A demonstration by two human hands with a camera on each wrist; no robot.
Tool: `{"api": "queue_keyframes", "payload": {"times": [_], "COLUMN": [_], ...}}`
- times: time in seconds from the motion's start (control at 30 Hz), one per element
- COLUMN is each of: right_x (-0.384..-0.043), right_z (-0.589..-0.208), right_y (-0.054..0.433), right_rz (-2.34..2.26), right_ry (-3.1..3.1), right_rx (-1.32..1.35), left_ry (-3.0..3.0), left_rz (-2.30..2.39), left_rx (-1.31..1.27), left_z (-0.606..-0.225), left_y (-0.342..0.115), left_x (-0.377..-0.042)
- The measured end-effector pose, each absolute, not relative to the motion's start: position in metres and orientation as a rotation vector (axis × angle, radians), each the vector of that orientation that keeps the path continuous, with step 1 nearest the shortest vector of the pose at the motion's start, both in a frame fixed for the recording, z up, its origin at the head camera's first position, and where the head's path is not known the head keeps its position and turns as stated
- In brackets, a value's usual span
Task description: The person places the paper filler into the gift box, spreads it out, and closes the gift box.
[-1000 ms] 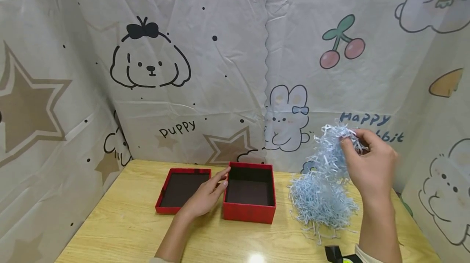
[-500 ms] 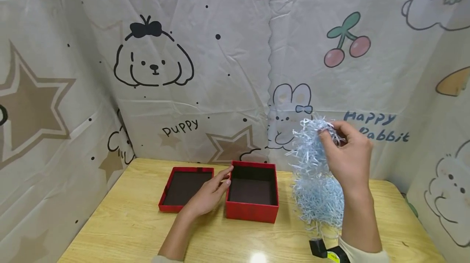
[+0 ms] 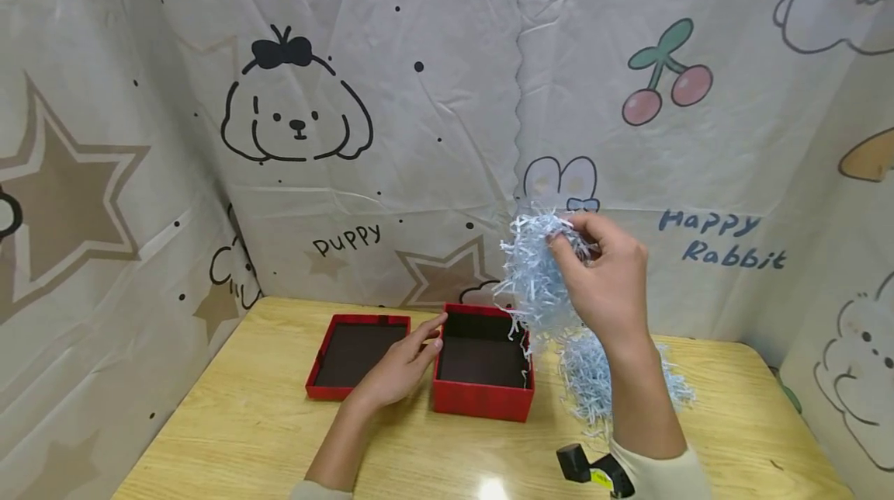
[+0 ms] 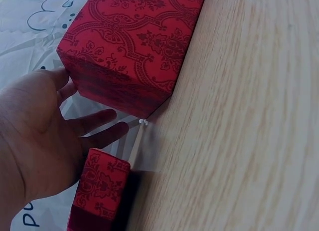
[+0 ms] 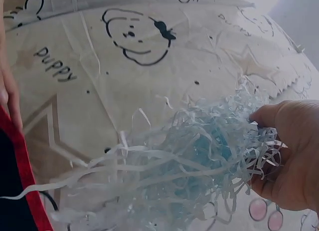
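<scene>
My right hand (image 3: 608, 279) pinches a clump of pale blue shredded paper (image 3: 534, 267) between thumb and fingers, held up above the right side of a red box (image 3: 482, 401). Loose strands dangle over the box's right rim. The box stands uncovered, its dark inside facing up. My left hand (image 3: 394, 372) rests at the box's left side with fingers extended; in the left wrist view the thumb side touches the patterned red wall (image 4: 134, 41). Strands trail from the clump (image 5: 199, 146) in the right wrist view. More shredded paper (image 3: 587, 380) lies right of the box, partly behind my right forearm.
A red lid (image 3: 328, 392) lies inside-up on the wooden table (image 3: 230, 422), left of the box and close to my left hand. A printed cloth (image 3: 447, 112) hangs behind the table. A black device (image 3: 574, 463) is at my right wrist.
My right hand has moved left, carrying the clump of shredded paper from over the pile to the box's right side. The left hand stays beside the box. The head view has shifted slightly.
</scene>
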State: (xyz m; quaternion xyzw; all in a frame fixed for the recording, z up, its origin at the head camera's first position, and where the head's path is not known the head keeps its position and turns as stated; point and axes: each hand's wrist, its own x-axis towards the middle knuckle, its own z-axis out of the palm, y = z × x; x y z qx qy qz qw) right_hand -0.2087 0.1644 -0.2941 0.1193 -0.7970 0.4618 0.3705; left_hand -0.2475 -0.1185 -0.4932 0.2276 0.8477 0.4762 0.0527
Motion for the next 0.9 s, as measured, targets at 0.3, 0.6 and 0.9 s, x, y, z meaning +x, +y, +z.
{"api": "queue_keyframes", "payload": {"times": [0.3, 0.6, 0.9], "right_x": [-0.214, -0.219, -0.218], "right_z": [-0.281, -0.272, -0.261], "right_y": [0.134, 0.121, 0.111], "right_rz": [1.329, 1.33, 1.326], "right_ry": [-1.988, -1.942, -1.937], "right_rx": [0.415, 0.481, 0.502], "left_ry": [2.607, 2.603, 2.593], "left_rz": [1.446, 1.442, 1.436], "left_rx": [0.679, 0.697, 0.69], "left_z": [-0.496, -0.491, -0.492], "left_y": [-0.118, -0.117, -0.118], "left_x": [-0.248, -0.25, -0.249]}}
